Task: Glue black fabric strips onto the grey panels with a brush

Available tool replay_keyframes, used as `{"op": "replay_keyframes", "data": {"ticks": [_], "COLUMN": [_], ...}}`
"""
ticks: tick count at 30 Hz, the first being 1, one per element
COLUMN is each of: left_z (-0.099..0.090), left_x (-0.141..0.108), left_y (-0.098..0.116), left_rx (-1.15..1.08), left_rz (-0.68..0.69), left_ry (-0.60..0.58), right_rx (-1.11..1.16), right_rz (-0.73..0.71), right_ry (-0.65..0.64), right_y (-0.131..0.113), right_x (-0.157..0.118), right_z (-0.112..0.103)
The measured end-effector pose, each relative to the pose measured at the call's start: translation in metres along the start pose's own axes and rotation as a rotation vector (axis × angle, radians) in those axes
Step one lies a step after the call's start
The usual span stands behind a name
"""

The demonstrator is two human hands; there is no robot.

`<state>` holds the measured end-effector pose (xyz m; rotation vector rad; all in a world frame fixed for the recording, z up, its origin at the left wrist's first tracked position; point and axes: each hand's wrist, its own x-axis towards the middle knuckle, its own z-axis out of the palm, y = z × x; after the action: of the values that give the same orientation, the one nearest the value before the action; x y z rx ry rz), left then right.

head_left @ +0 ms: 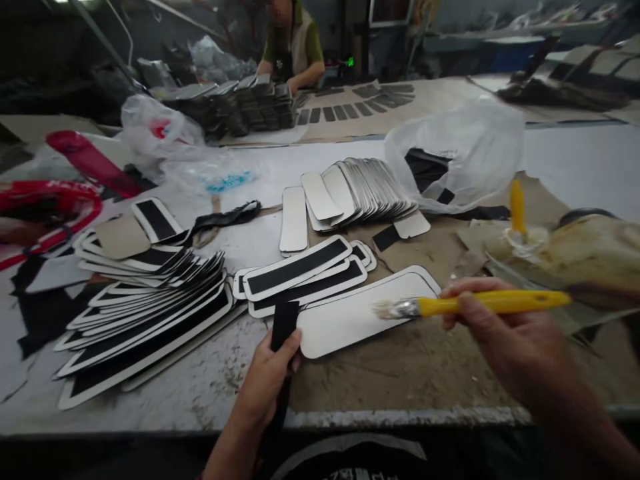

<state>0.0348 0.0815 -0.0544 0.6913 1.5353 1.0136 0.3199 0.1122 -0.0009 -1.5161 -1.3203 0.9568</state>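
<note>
My right hand (493,323) grips a yellow-handled paintbrush (467,303), its bristles over a long white rounded panel (360,323); whether they touch it I cannot tell. Pinched in my left hand (273,373) is a black strip (285,320), beside the panel's left end. Just behind that panel lie white panels with black strips in their middles (300,267). To the left, a fanned pile of similar black-and-white panels (145,327) spreads over the table. Farther back leans a row of plain white panels (363,190).
On the right, another yellow brush handle (518,207) stands in a whitish, crusted container. A clear plastic bag (455,157) with black pieces lies behind it. Another person (293,53) works across the table near stacked pieces (240,103). Red items (55,207) lie far left.
</note>
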Motion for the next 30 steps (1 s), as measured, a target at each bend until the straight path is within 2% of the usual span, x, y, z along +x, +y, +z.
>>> {"op": "replay_keyframes", "data": {"ticks": [3,5,8,11,16,26,30], "left_z": [-0.003,-0.005,-0.006,-0.008,-0.010,-0.011,-0.010], "left_x": [0.000,0.001,0.004,0.006,0.009,0.012,0.013], "left_y": [-0.005,-0.008,-0.012,-0.014,-0.020,-0.030,-0.033], "left_rx": [-0.043,-0.072,-0.100,-0.120,-0.143,-0.105,-0.078], "left_rz": [-0.001,0.000,0.004,0.006,0.014,0.023,0.030], "left_ry": [-0.030,-0.052,-0.082,-0.096,-0.102,-0.046,-0.016], "right_rx": [0.157,0.213,0.218,0.152,0.011,-0.379,-0.522], "right_rz": [-0.054,-0.047,-0.027,-0.022,-0.094,-0.204,-0.319], "right_ry": [-0.169,-0.240,-0.294,-0.295,-0.196,0.020,0.093], "right_y": [-0.013,-0.017,-0.017,-0.014,-0.013,0.003,0.002], "right_x": [-0.010,-0.012,-0.013,-0.014,-0.013,-0.004,-0.001], "right_z": [0.058,0.082,0.099,0.105,0.100,0.053,0.040]}}
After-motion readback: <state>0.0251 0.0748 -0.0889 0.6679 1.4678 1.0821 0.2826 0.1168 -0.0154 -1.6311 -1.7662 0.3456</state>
